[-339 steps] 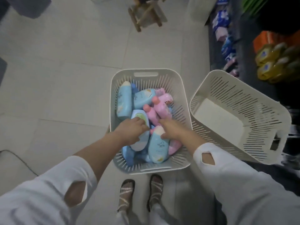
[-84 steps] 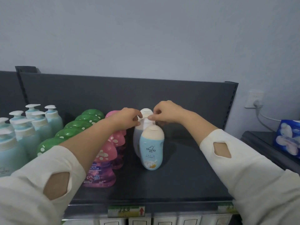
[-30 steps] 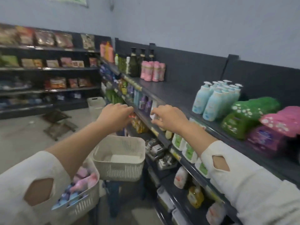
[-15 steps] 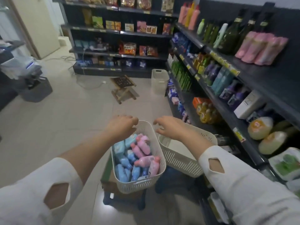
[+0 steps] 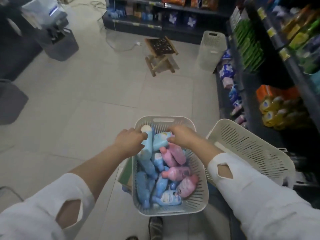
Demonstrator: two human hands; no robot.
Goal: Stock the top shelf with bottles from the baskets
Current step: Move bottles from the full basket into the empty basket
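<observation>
Head cam: left hand [image 5: 129, 142] curls fingers round a light-blue plastic bottle w/ cream cap [image 5: 147, 144], at far-left of the cream slotted plastic basket [image 5: 205, 194]. Right hand [image 5: 182, 136], fingers bent, over a second pale-blue bottle [image 5: 160, 139]; gripping or not, can't tell. Pink plastic bottles [image 5: 175, 155] heaped in same basket. Tilted cream slotted basket [image 5: 251, 149] just beside, on right.
</observation>
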